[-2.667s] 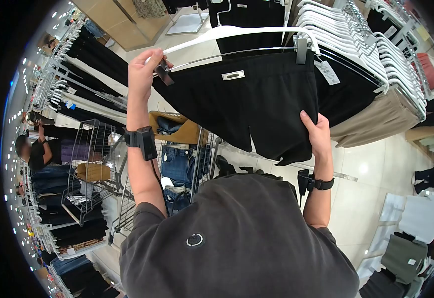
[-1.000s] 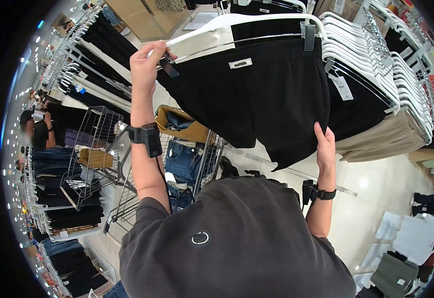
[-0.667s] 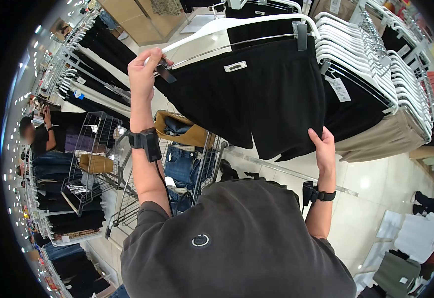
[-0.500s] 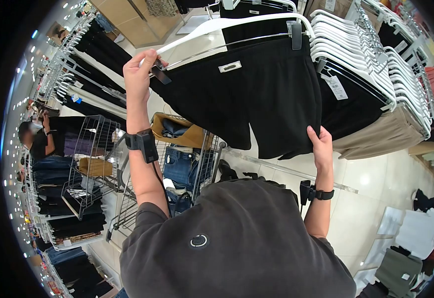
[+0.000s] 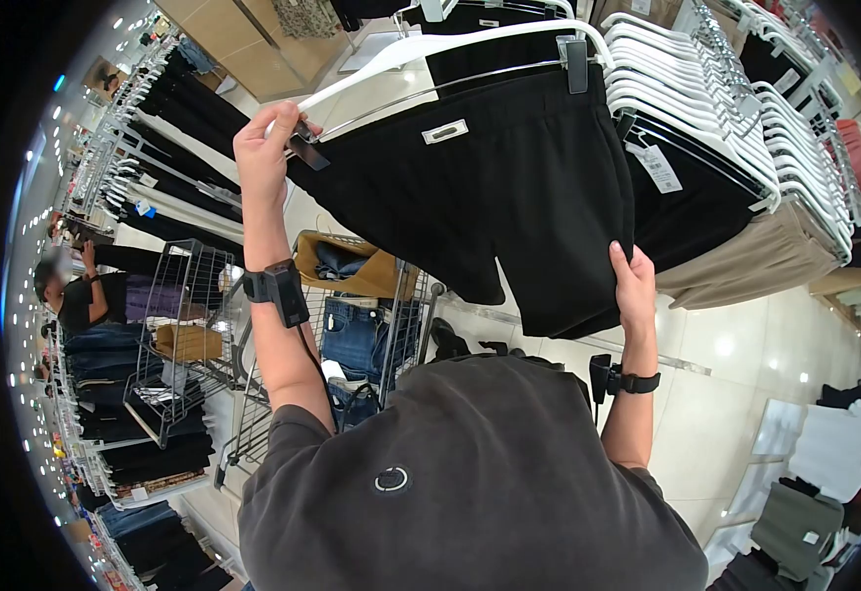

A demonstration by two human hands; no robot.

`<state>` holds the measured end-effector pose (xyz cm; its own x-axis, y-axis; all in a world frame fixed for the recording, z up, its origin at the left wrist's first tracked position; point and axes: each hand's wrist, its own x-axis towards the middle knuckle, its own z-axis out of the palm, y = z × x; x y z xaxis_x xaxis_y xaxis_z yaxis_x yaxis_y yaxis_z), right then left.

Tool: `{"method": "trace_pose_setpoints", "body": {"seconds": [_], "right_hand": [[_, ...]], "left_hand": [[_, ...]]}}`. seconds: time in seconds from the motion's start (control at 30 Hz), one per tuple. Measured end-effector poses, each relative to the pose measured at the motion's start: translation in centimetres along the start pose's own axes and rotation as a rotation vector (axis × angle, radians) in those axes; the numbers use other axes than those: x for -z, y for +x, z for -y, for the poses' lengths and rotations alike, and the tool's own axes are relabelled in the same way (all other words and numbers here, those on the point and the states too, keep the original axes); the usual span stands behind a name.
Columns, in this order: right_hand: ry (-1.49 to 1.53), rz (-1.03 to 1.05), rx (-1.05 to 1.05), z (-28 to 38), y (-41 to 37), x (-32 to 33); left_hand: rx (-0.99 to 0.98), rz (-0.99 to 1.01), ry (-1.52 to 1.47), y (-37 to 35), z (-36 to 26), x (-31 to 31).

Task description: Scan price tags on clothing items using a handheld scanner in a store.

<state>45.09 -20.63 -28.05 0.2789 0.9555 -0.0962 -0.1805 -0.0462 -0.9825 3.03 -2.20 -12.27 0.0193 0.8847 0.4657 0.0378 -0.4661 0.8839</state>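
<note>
Black shorts [image 5: 480,187] hang spread out in front of me, clipped at the waistband to a white hanger [image 5: 470,41] with a metal bar. A small white label [image 5: 445,131] sits on the waistband. My left hand [image 5: 263,158] is closed around the hanger's left end, beside the dark clip there. On the other side, my right hand [image 5: 632,281] pinches the outer edge of the right leg, thumb on the near face. The fingertips behind the fabric are hidden.
At the right, a rack holds several white hangers [image 5: 687,108] with black and beige garments [image 5: 756,251]. A wire cart [image 5: 406,325] with folded jeans and a tan bag stands left of my body. Further left are another cart [image 5: 169,335], racks of trousers and a person [image 5: 81,295].
The shorts' lower hems hang slightly lower and the right leg has swung a little. The hanger and my left hand have shifted slightly left in view. Both hands keep their grip.
</note>
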Motion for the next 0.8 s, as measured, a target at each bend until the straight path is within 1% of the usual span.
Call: {"method": "trace_pose_setpoints", "body": {"seconds": [0.13,0.3,0.5,0.6,0.7,0.8], "right_hand": [[-0.071,-0.012,0.012,0.0,0.1,-0.2],[-0.154,-0.02,0.036,0.2,0.0,-0.3],[-0.187,-0.063,0.017,-0.3,-0.1,-0.1],[-0.215,-0.079,-0.041,-0.3,-0.1,0.4],[-0.099,-0.068,-0.026,0.4,-0.4,0.0],[-0.09,-0.01,0.011,1.3,-1.1,-0.7]], "left_hand": [[0.037,0.019,0.039,-0.2,-0.4,0.3],[0.004,0.004,0.034,-0.3,-0.2,0.4],[0.004,0.011,0.002,-0.2,-0.5,0.0],[-0.006,0.018,0.004,-0.1,-0.5,-0.1],[-0.03,0.011,0.006,0.0,-0.4,-0.2],[-0.006,-0.004,0.012,0.0,-0.6,-0.1]]}}
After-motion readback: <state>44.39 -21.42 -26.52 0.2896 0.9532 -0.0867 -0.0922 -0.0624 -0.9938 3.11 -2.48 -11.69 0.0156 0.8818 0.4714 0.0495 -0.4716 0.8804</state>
